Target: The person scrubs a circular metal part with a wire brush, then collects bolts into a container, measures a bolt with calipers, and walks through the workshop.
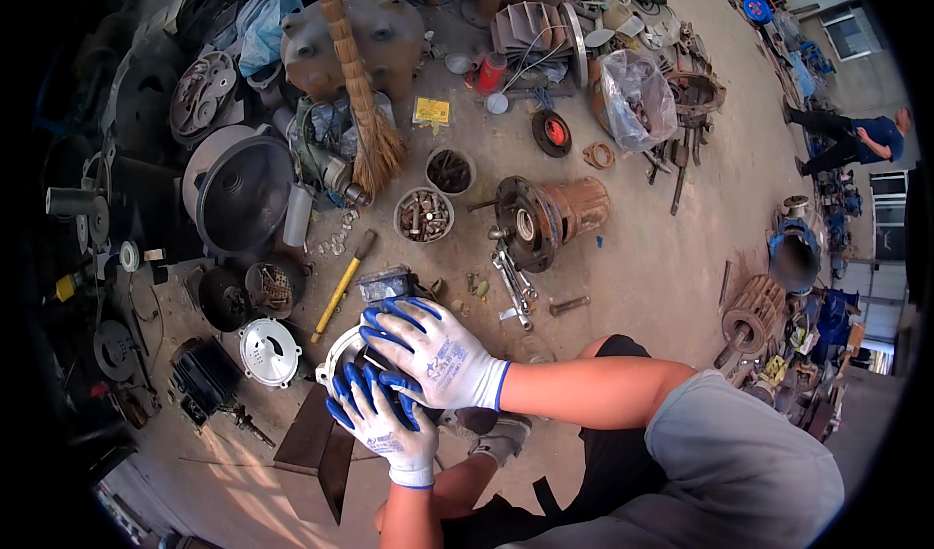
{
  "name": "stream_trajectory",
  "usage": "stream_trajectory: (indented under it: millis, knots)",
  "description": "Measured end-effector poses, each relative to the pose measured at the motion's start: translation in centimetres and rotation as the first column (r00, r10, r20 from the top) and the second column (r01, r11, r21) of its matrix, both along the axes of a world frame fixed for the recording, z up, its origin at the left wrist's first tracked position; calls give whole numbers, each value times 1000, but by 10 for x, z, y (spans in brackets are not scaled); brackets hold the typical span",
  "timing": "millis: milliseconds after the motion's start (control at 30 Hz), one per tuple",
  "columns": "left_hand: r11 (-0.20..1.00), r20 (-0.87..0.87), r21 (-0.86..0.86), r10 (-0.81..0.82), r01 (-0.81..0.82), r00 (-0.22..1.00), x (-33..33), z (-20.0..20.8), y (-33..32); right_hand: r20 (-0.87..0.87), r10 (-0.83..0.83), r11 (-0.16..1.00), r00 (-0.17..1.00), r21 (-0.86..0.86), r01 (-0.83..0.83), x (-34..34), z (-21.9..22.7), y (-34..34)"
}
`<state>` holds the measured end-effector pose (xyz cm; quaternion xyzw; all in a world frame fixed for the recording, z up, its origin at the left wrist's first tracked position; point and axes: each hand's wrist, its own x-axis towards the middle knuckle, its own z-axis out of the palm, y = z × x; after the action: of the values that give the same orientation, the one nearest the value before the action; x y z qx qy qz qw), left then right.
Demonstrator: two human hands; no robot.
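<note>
Workshop: gloved left hand (pixel 389 430) and right hand (pixel 446 359) cover a silver ring-shaped part (pixel 341 347) just beside the near end of the yellow rod (pixel 336 296) | Fingers (pixel 416 307) spread, bent; I cannot tell if they grip | Uneven pressure could tip it, pinching 1 fingertip

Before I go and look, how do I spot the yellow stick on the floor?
Find the straw broom near the top. Go down from there towards the gloved right hand; just left of that path lies a yellow stick, dark end towards the broom. Unlike the round silver cover at its lower left, it is long, thin and bright yellow.
</note>
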<state>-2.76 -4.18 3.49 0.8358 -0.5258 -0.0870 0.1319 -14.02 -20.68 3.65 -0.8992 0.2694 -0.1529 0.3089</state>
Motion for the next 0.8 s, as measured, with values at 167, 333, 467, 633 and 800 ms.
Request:
stream_trajectory:
  millis: [167,333,467,633,800]
  knots:
    - [999,-29,31,-35,36,999,8,0,2,21,-107,994,994,29,106,-3,-5,6]
    - [993,-38,112,-44,48,998,8,15,-8,-150,-38,994,988,97,53,3,8,-3]
    - [973,-39,226,-40,48,998,9,23,-9,-253,-95,984,963,125,130,1,27,-1]
    - [961,155,270,-102,57,983,15,-25,11,139,-198,904,970,408,126,-22,144,52]
    - [973,19,228,-40,35,999,9,17,1,554,-46,879,831,417,-229,43,348,79]
